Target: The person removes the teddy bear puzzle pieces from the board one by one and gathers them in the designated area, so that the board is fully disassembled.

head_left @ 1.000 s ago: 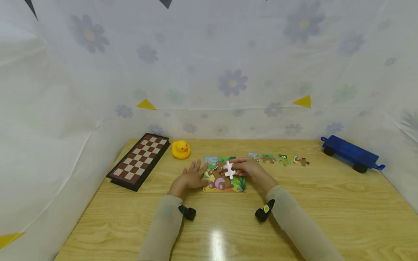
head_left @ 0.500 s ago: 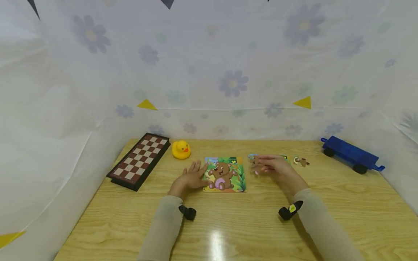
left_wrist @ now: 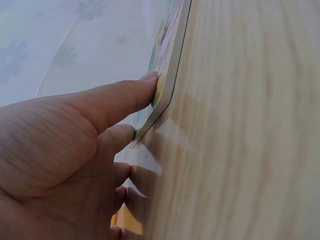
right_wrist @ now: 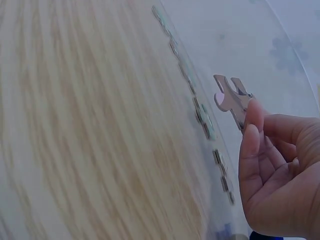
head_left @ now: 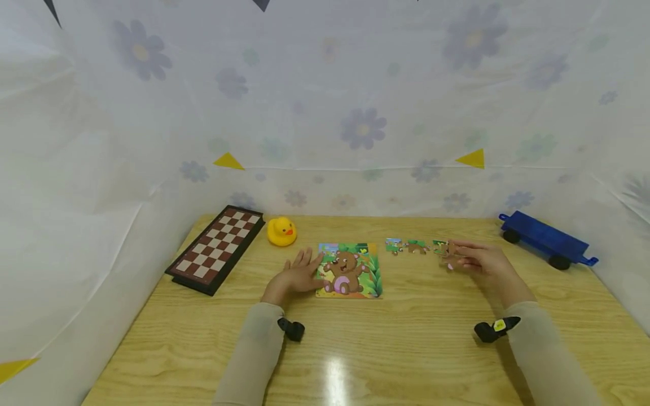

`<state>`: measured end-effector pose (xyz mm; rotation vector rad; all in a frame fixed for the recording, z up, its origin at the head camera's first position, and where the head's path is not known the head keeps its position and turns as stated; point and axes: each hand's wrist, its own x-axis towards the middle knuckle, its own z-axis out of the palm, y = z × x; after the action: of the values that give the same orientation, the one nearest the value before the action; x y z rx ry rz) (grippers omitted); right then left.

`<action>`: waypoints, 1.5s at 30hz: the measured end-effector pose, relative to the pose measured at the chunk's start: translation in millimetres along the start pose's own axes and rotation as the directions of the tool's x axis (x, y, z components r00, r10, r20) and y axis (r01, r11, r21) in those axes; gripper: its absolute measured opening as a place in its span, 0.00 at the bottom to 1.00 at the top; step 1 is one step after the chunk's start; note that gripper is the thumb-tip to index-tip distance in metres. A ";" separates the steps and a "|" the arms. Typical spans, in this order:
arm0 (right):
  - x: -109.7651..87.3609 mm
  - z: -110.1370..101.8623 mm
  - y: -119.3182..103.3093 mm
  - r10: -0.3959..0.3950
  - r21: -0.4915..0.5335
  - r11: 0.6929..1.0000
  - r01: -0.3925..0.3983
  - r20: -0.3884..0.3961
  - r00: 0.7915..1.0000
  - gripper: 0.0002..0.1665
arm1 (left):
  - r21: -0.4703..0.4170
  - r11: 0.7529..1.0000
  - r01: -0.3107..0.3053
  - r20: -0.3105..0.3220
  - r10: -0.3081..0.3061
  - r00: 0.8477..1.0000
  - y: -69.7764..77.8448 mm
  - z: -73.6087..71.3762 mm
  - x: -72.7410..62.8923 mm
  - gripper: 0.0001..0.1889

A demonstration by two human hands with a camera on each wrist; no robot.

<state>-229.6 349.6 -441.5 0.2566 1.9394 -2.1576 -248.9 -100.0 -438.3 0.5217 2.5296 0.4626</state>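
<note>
In the head view a bear puzzle board (head_left: 350, 272) lies on the table, its colourful picture face up. My left hand (head_left: 298, 275) has its fingers spread at the board's left side. In the left wrist view the thumb rests on the board's face near a corner, and a finger touches its edge. My right hand (head_left: 486, 268) pinches a brown puzzle piece (right_wrist: 231, 100) between thumb and fingertips, raised above the table. Several loose pieces lie in a row, including a blue-green one (head_left: 393, 246) and a brown-green one (head_left: 417, 247). The rightmost piece (right_wrist: 223, 175) is behind my right hand in the head view.
A yellow rubber duck (head_left: 281, 232) sits behind and left of the board. Beyond it at the left lies a checkered game board (head_left: 218, 245). A blue toy trailer (head_left: 545, 237) stands at the right back. A white floral curtain (head_left: 325, 192) encloses the table's back and sides.
My right hand has carried the puzzle piece rightward from over the bear board, along the row of loose pieces. The piece showed a white side earlier. My left hand has stayed put.
</note>
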 end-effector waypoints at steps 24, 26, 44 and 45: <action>-23.0 -79.9 10.9 0.022 0.087 0.996 -0.009 -0.156 0.988 0.13 | 0.001 1.000 0.000 -0.009 0.000 1.000 0.5 0.8 -1.3 0.43; -21.0 -80.6 12.3 0.026 0.062 0.998 -0.015 -0.183 0.983 0.14 | -0.001 1.000 -0.002 -0.012 0.002 1.000 0.0 1.9 -1.2 0.43; -19.6 -76.4 4.4 0.069 0.034 0.998 -0.062 -0.315 0.947 0.20 | 0.007 1.000 0.000 -0.025 0.001 1.000 0.8 0.9 -1.7 0.42; -19.9 -75.8 3.7 0.072 0.040 0.997 -0.063 -0.307 0.949 0.19 | 0.010 1.000 0.000 -0.023 0.000 1.000 1.0 0.9 -1.9 0.42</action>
<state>-211.2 425.6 -447.7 0.6936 2.0201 -2.2115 -246.6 -99.8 -437.9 0.5233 2.5548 0.4592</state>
